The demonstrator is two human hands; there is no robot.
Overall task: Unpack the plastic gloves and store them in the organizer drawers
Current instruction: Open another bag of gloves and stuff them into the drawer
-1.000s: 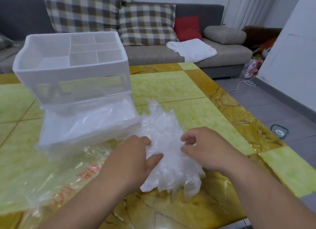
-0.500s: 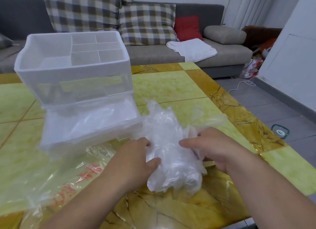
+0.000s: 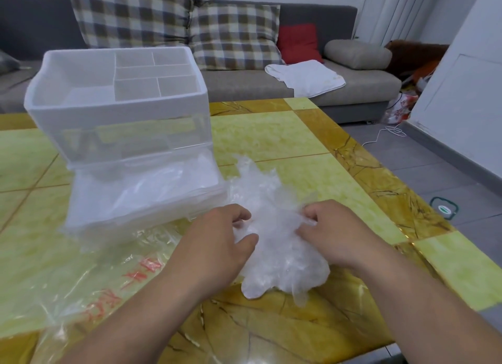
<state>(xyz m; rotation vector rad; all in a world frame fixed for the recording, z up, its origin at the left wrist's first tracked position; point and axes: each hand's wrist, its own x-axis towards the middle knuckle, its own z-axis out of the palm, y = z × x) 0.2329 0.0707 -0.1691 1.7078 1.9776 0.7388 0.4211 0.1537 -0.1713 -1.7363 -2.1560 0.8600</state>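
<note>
**Asker:** What lies nearest?

**Describer:** Two bare forearms reach in over a glossy table of yellow-green and brown marbled squares [image 3: 271, 135]. The person's left hand [image 3: 217, 241] and right hand [image 3: 334, 236] each have their fingers curled into a crumpled bundle of thin, clear plastic gloves [image 3: 274, 260]. They pinch it from either side as it rests on the table near the middle.

**Asker:** And the packaging?

**Describer:** A flat, clear plastic wrapper with red print [image 3: 81, 276] lies at the near left, beside the left forearm. It looks emptied.

**Asker:** Where is the storage?

**Describer:** Just beyond the left hand stands a white translucent plastic organizer [image 3: 116, 105]. Its clear bottom drawer [image 3: 141, 197] is pulled out toward the person and seems to hold a layer of clear film, probably gloves, though that is hard to tell. The divided top tray shows nothing inside.

**Asker:** How far along is the task?

**Describer:** The unpacking appears done and one batch seems stored. The bundle in the hands is not yet in a drawer, and the drawer is not yet closed.

**Asker:** And farthest away?

**Describer:** A grey sofa [image 3: 244, 83] with checked cushions, a red cushion and a white cloth.
</note>
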